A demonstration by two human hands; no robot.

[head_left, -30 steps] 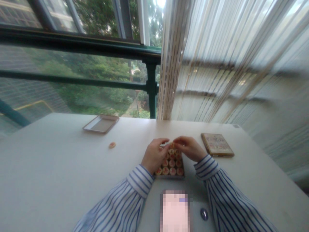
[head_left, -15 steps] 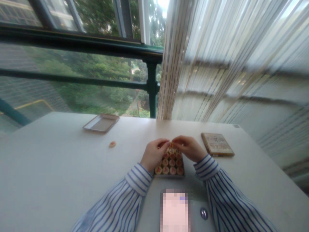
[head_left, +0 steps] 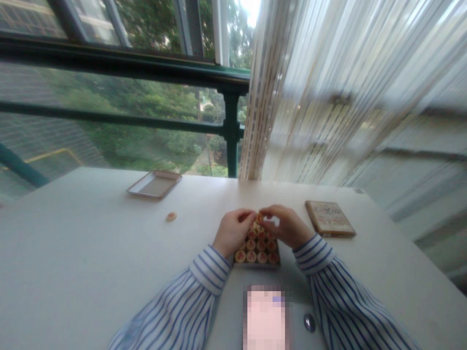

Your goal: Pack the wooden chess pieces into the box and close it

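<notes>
A shallow box (head_left: pixel 257 265) stands before me, filled with rows of round xiangqi pieces (head_left: pixel 261 245) marked in red. Over its far end both my hands meet. My left hand (head_left: pixel 233 231) is closed, thumb and forefinger pinching at the left side of a small xiangqi piece (head_left: pixel 259 217). From the other side my right hand (head_left: pixel 290 226) curls its fingers onto that same piece, with a gap showing between thumb and forefinger behind the tips. My fingers partly hide the far rows. One loose disc (head_left: pixel 171 217) lies apart on the table, left of the box.
On the white table (head_left: pixel 91 253), a shallow tray or lid (head_left: pixel 155 184) lies at the back left. A flat printed box (head_left: pixel 330 218) is at the right. Nearest me are a pixelated phone-like object (head_left: pixel 265 318) and a shiny oval object (head_left: pixel 310 323). A string curtain (head_left: pixel 260 121) hangs behind.
My right hand's fingers have shifted slightly, and the gap between its thumb and forefinger is wider. My left hand stays at the piece. The view has moved a little.
</notes>
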